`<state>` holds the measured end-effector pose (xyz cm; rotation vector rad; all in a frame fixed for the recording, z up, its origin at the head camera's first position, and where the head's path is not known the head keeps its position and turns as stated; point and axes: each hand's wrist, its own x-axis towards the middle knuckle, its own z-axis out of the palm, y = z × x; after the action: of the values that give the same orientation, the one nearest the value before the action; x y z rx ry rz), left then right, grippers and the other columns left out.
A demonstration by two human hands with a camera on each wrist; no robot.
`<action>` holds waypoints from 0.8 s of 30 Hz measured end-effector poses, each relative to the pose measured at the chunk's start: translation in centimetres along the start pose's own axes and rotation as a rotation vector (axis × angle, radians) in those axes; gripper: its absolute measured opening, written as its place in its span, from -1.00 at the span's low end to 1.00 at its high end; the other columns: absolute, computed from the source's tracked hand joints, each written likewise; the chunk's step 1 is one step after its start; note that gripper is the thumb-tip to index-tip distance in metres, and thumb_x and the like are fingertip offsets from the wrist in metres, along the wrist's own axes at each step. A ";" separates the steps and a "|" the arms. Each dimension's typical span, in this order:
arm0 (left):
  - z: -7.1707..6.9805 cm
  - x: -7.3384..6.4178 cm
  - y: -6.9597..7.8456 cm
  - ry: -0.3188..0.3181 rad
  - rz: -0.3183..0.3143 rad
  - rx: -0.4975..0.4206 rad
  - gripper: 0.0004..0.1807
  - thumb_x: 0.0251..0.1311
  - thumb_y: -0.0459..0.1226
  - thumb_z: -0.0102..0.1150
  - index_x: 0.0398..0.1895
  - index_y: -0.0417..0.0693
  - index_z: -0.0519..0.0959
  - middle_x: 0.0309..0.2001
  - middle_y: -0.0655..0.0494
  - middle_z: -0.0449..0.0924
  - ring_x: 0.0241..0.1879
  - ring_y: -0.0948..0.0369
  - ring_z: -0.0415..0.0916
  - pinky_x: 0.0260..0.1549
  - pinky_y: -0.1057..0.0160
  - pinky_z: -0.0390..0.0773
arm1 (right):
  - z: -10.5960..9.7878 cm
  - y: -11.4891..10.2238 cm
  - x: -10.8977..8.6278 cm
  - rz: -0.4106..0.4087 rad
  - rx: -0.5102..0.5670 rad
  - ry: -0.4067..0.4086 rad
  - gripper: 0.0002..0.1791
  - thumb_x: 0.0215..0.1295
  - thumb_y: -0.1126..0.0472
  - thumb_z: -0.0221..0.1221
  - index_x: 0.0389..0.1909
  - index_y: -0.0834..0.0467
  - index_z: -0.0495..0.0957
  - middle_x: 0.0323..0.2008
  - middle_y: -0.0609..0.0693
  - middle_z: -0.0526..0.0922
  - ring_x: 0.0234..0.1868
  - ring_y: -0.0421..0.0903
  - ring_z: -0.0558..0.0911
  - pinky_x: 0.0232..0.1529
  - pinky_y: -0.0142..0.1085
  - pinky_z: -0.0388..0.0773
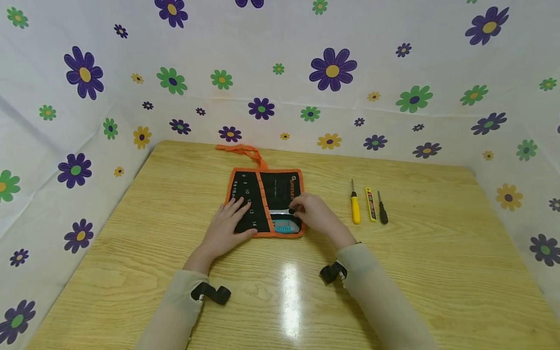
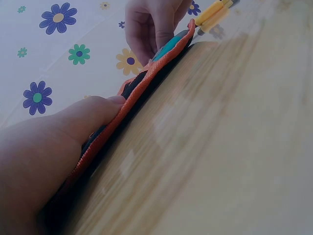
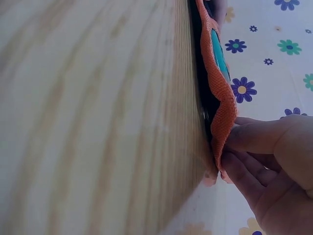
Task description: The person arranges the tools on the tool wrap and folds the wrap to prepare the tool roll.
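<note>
A black tool pouch (image 1: 280,189) with orange edging lies spread on the table, size numbers printed down its left part. My left hand (image 1: 225,228) rests on that part with fingers spread, its thumb (image 2: 100,110) along the near edge. At the pouch's right side, my right hand (image 1: 317,212) pinches the end of a silver wrench (image 1: 278,212) that lies across a pocket. The fingertips partly hide this end. Just nearer to me, a teal utility knife (image 1: 284,226) sits in the pouch; its teal body (image 3: 218,54) also shows behind the orange edge in the right wrist view.
Right of the pouch lie a yellow-handled screwdriver (image 1: 355,209), a narrow yellow packet (image 1: 371,204) and a small black screwdriver (image 1: 382,214). An orange tie strap (image 1: 245,149) trails from the pouch's far edge. Flower-printed cloth (image 1: 288,48) hangs behind the wooden table (image 1: 262,301).
</note>
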<state>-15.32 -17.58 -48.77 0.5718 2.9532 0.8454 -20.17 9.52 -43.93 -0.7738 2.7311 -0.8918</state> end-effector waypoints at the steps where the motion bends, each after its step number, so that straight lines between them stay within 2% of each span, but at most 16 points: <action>1: 0.0 0.0 0.0 0.001 0.000 0.000 -0.13 0.19 0.24 0.07 0.48 0.06 0.15 0.48 -0.01 -0.02 0.47 0.02 -0.24 0.40 -0.02 -0.29 | 0.0 0.0 0.0 0.004 0.007 -0.001 -0.80 0.21 0.49 0.20 -0.16 0.29 0.63 -0.22 0.09 0.61 -0.26 -0.06 0.60 -0.26 -0.31 0.59; 6: 0.0 0.0 0.1 -0.001 -0.003 0.004 -0.13 0.19 0.24 0.07 0.48 0.05 0.15 0.48 0.00 -0.02 0.47 0.02 -0.23 0.40 -0.01 -0.28 | 0.0 0.2 -0.2 0.021 0.028 0.001 -0.79 0.23 0.47 0.19 -0.12 0.29 0.63 -0.19 0.09 0.60 -0.23 -0.05 0.59 -0.21 -0.28 0.59; 10: 0.0 0.0 0.2 -0.009 -0.004 -0.002 -0.13 0.19 0.23 0.08 0.48 0.05 0.15 0.48 -0.01 -0.02 0.47 0.02 -0.23 0.39 -0.02 -0.28 | 0.1 0.5 -0.6 0.004 0.040 0.024 -0.78 0.24 0.45 0.20 -0.10 0.30 0.62 -0.18 0.10 0.60 -0.20 -0.04 0.60 -0.17 -0.25 0.59; 14: 0.0 0.0 0.3 -0.010 -0.003 -0.003 -0.13 0.19 0.23 0.08 0.48 0.04 0.15 0.48 -0.01 -0.02 0.47 0.01 -0.23 0.39 -0.02 -0.28 | -0.2 0.7 -1.4 -0.004 0.059 0.074 -0.77 0.22 0.43 0.22 -0.09 0.29 0.62 -0.17 0.10 0.62 -0.19 -0.02 0.61 -0.15 -0.21 0.58; 24: 0.0 0.0 0.0 0.000 0.001 0.004 -0.13 0.19 0.25 0.06 0.48 0.05 0.15 0.49 0.00 -0.03 0.47 0.03 -0.24 0.40 -0.01 -0.28 | -2.2 2.1 -4.5 0.079 0.158 0.223 -0.73 0.22 0.43 0.23 -0.04 0.33 0.60 -0.13 0.17 0.61 -0.16 0.04 0.60 -0.08 -0.10 0.57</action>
<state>-15.30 -17.56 -48.80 0.5729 2.9554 0.8394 -17.93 14.46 -43.42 -0.5636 2.8096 -1.2253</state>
